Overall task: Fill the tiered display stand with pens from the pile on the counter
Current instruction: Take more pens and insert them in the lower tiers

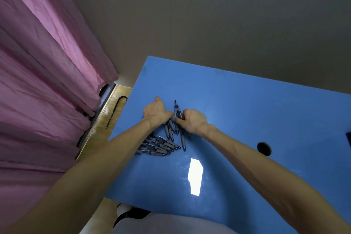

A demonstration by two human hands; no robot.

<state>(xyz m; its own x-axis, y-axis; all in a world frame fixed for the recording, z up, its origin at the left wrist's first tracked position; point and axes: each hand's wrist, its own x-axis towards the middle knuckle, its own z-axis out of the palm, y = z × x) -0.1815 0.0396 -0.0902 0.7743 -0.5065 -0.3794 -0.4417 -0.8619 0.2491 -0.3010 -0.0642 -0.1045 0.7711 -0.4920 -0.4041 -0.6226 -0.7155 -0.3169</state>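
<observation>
A pile of grey-blue pens (pixel 158 146) lies on the blue counter (pixel 237 104), near its left edge. My right hand (pixel 191 120) grips a small bunch of pens (pixel 177 112) whose ends stick out past the fingers on both sides. My left hand (pixel 156 111) lies just left of that bunch, fingers curled down onto several pens (pixel 170 129), thumb raised. The two hands nearly touch. No tiered display stand is in view.
A round cable hole (pixel 264 148) opens in the counter at the right, and a dark object (pixel 349 138) pokes in at the right edge. Pink curtains (pixel 43 74) hang at the left beside a floor strip. A grey wall stands behind the counter.
</observation>
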